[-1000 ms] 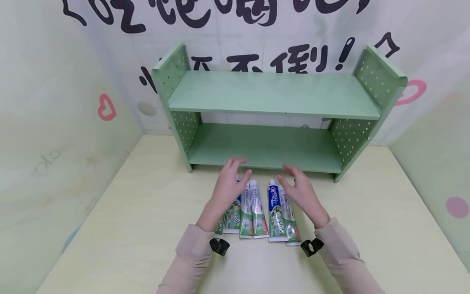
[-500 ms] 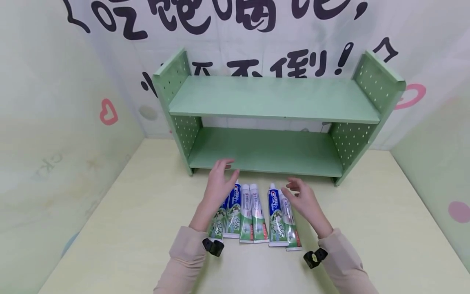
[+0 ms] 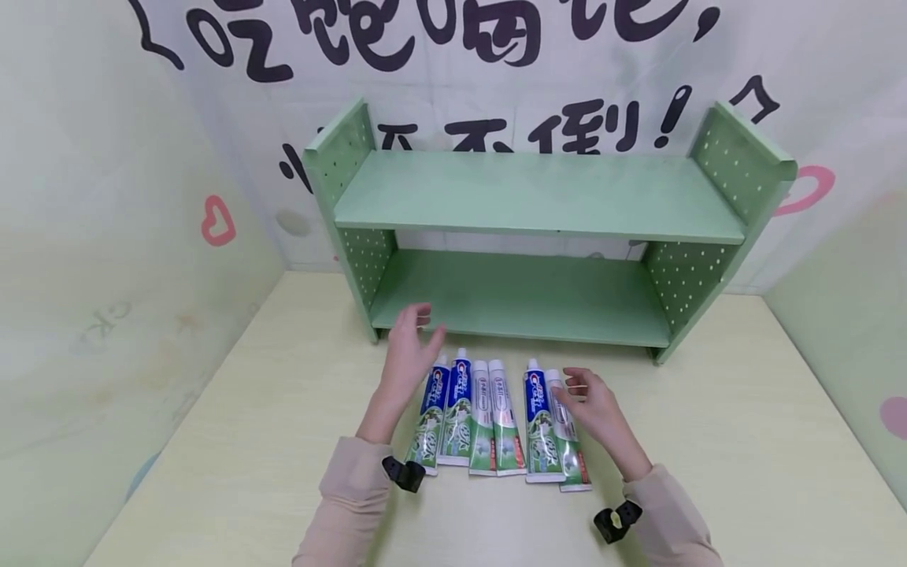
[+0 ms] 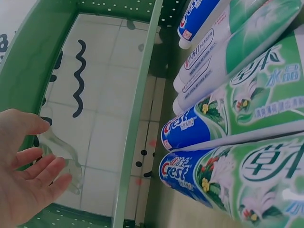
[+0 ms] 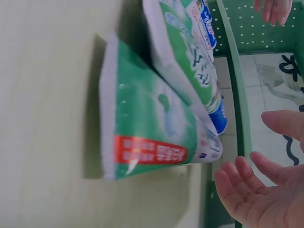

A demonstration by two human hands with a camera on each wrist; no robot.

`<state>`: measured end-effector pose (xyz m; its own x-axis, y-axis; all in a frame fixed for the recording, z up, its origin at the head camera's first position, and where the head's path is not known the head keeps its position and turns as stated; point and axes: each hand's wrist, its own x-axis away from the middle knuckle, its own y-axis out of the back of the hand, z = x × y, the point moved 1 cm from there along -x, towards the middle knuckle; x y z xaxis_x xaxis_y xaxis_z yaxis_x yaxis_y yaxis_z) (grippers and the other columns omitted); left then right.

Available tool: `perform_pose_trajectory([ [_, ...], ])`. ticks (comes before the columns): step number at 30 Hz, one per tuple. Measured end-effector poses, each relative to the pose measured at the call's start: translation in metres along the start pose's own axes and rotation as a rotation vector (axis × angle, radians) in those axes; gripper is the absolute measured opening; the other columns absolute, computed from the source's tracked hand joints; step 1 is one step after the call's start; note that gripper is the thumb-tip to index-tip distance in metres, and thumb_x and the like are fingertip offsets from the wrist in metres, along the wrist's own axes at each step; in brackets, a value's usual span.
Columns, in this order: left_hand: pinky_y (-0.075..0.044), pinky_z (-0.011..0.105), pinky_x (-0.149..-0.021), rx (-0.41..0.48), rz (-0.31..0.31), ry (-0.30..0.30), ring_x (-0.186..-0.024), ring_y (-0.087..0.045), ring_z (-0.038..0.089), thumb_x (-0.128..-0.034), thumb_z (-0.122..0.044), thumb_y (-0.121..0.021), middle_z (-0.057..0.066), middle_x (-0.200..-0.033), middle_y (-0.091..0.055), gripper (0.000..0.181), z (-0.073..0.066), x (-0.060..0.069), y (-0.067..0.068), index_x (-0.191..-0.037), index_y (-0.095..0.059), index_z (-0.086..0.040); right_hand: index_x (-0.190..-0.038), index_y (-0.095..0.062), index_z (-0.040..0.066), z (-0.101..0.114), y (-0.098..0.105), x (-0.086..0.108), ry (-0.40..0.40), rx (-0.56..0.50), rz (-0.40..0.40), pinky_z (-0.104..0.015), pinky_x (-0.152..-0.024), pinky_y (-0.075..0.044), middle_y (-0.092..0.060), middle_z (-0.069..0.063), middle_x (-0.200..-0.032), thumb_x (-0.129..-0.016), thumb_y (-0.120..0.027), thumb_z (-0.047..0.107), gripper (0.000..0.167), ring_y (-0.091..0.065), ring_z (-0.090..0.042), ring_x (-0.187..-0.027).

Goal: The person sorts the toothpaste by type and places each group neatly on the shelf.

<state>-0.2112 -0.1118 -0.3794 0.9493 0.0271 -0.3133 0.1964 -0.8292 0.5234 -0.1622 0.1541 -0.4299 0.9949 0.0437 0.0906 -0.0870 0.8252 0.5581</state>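
Note:
Several toothpaste tubes lie in a row on the table. At the left of it are two blue-and-green Crest tubes (image 3: 456, 425), then two white-and-green tubes (image 3: 505, 429). After a gap come another blue-and-green Crest tube (image 3: 542, 429) and a white-and-green tube (image 3: 571, 453) beside it. My left hand (image 3: 407, 358) hovers by the left end of the row, fingers loosely bent and holding nothing. Over the rightmost tube is my right hand (image 3: 597, 407), its thumb and fingers apart with nothing between them, as the right wrist view also shows.
A green two-tier shelf (image 3: 531, 193) with perforated sides stands behind the tubes. Its lower board (image 3: 517, 291) ends just beyond the tube caps. The pale table (image 3: 283, 441) extends to both sides, up to printed walls.
My left hand has moved left, uncovering the leftmost Crest tube. My right hand has drawn slightly right and towards me. The tubes lie as before; the head view has shifted a little.

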Motion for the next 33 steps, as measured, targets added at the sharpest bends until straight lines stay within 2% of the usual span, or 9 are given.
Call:
perform_pose_trajectory([
  [5, -0.046, 0.040, -0.096, 0.047, -0.057, 0.024, -0.109, -0.052, 0.031, -0.0851, -0.014, -0.061, 0.022, -0.120, -0.052, 0.043, 0.006, -0.008, 0.008, -0.121, -0.047, 0.004, -0.128, -0.040, -0.008, -0.004, -0.002, 0.002, -0.055, 0.001, 0.038, -0.045, -0.088, -0.050, -0.051, -0.028, -0.117, -0.088, -0.057, 0.016, 0.051, -0.052, -0.040, -0.107],
  [12, -0.045, 0.042, -0.096, 0.062, -0.147, 0.037, -0.109, -0.051, 0.032, -0.0854, -0.013, -0.060, 0.023, -0.119, -0.051, 0.042, 0.017, -0.018, 0.025, -0.122, -0.046, 0.004, -0.128, -0.039, -0.011, -0.011, -0.006, 0.003, -0.081, 0.023, 0.058, -0.041, -0.084, -0.052, -0.052, -0.028, -0.114, -0.086, -0.058, 0.015, 0.053, -0.053, -0.037, -0.103],
  [19, -0.046, 0.043, -0.095, 0.058, -0.198, 0.067, -0.110, -0.051, 0.032, -0.0865, -0.014, -0.059, 0.022, -0.121, -0.051, 0.042, 0.032, -0.022, 0.036, -0.122, -0.045, 0.005, -0.126, -0.039, -0.013, -0.016, -0.010, 0.003, -0.101, 0.028, 0.054, -0.032, -0.072, -0.053, -0.053, -0.026, -0.108, -0.085, -0.060, 0.013, 0.053, -0.055, -0.029, -0.093],
  [26, -0.046, 0.044, -0.095, 0.094, -0.226, 0.109, -0.110, -0.051, 0.033, -0.0865, -0.016, -0.059, 0.022, -0.120, -0.051, 0.042, 0.039, -0.025, 0.045, -0.121, -0.046, 0.005, -0.125, -0.038, -0.014, -0.017, -0.012, 0.004, -0.115, 0.025, 0.049, -0.034, -0.076, -0.054, -0.053, -0.025, -0.108, -0.083, -0.060, 0.010, 0.053, -0.056, -0.029, -0.093],
  [33, -0.048, 0.040, -0.093, 0.139, -0.250, 0.160, -0.109, -0.053, 0.032, -0.0880, -0.014, -0.057, 0.022, -0.121, -0.051, 0.039, 0.045, -0.028, 0.055, -0.120, -0.046, 0.004, -0.124, -0.038, -0.015, -0.015, -0.015, 0.006, -0.125, 0.034, 0.033, -0.032, -0.071, -0.054, -0.055, -0.025, -0.104, -0.079, -0.064, 0.005, 0.055, -0.056, -0.027, -0.088],
])
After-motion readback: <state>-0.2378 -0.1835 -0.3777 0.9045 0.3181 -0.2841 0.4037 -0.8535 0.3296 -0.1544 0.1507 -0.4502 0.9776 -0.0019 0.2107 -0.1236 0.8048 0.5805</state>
